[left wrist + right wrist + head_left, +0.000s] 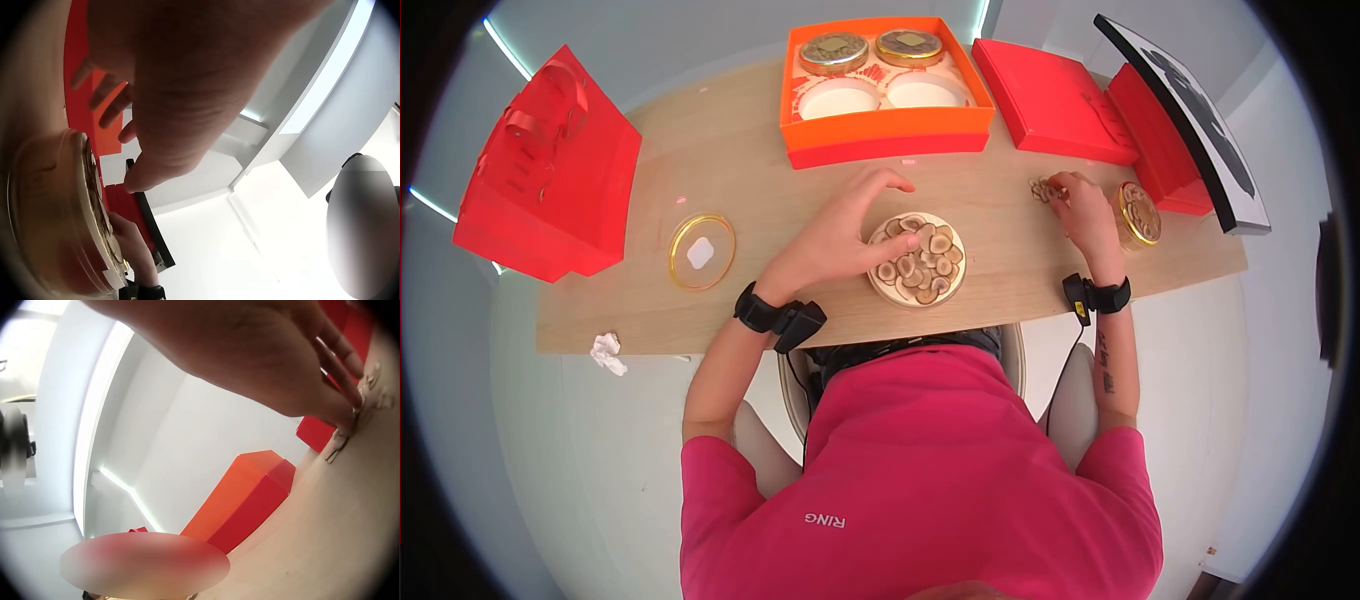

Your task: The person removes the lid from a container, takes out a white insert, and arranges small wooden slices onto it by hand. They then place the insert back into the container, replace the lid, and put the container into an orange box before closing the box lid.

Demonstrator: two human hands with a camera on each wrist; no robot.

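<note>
On my feed, left to right: red bag; gold-rimmed lid, on the table; left hand, fingers spread, thumb over the jar, filled, near the table's front edge; loose slices; right hand, fingertips together, touching slices, pinch or not I cannot tell; second jar, just beside.

the head view is bright and evenly lit, its tabletop bowed by the wide lens, its corners black; thin light strips glow at upper left. in the left wrist view the lower right washes out to white, while the left hand sits in shadow. the right wrist view glares at left, its right hand dim, lower left smeared.
</note>
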